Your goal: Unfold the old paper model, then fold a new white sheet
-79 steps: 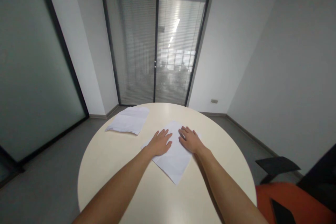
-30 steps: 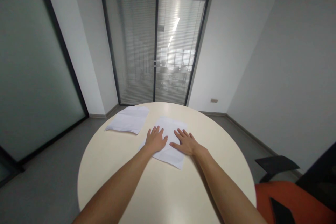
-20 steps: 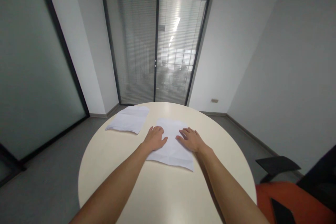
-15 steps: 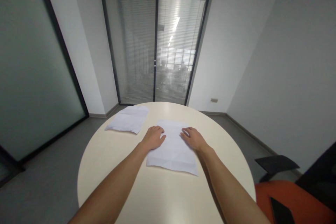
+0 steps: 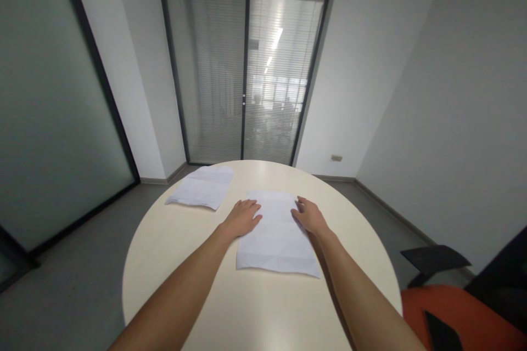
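A white sheet of paper [image 5: 278, 247] with faint creases lies flat on the round table in front of me. My left hand [image 5: 242, 218] rests on its left edge, palm down, fingers stretched out and thumb apart. On the opposite edge lies my right hand [image 5: 310, 216], its fingers apart and its fingertips touching the paper. Neither hand grips anything. Farther off to the left, a second batch of white paper [image 5: 201, 187] lies near the table's rim, slightly creased; I cannot tell how many sheets it holds.
The pale round table [image 5: 259, 307] fills the middle of the view. An orange office chair [image 5: 486, 318] with black armrests stands at the right, close to the table. Behind the table are a glass door [image 5: 206, 77] with blinds and a white wall [image 5: 370, 66].
The sheet under my hands has shifted a little to the right and towards me. My right hand has moved slightly right, and my left hand has moved only a little.
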